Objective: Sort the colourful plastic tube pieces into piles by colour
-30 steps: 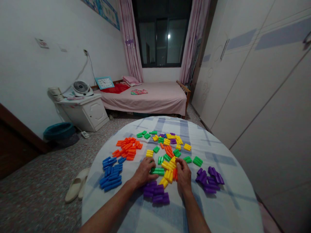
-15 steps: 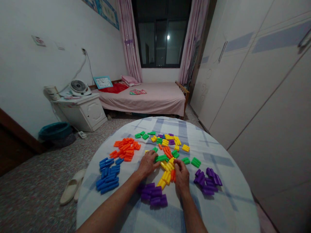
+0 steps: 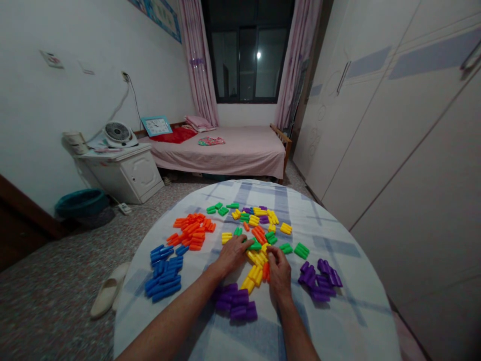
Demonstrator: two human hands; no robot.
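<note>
My left hand (image 3: 235,252) reaches over the middle of the table, its fingers closed on a green plastic block (image 3: 256,245). Close beside it, my right hand (image 3: 279,271) has its fingers curled, with the fingertips pinching the edge of a yellow block (image 3: 265,248). Between the hands lies a heap of yellow blocks (image 3: 256,258), and a few orange pieces (image 3: 266,271) show next to my right hand. More orange blocks (image 3: 258,234) lie just beyond. Purple blocks (image 3: 237,303) sit between my forearms. My fingers partly hide the blocks they touch.
Blue blocks (image 3: 164,276) and an orange pile (image 3: 192,230) lie left on the round table's checked cloth (image 3: 319,331). Purple blocks (image 3: 320,282) lie right. Mixed yellow, green and purple pieces (image 3: 259,216) lie farther back. Beyond stands a bed (image 3: 240,155); a wardrobe (image 3: 394,165) is right.
My left hand has moved slightly forward and right, its fingers now covering more of the green block. A yellow block left of it shows more fully. My right hand stays at the yellow block.
</note>
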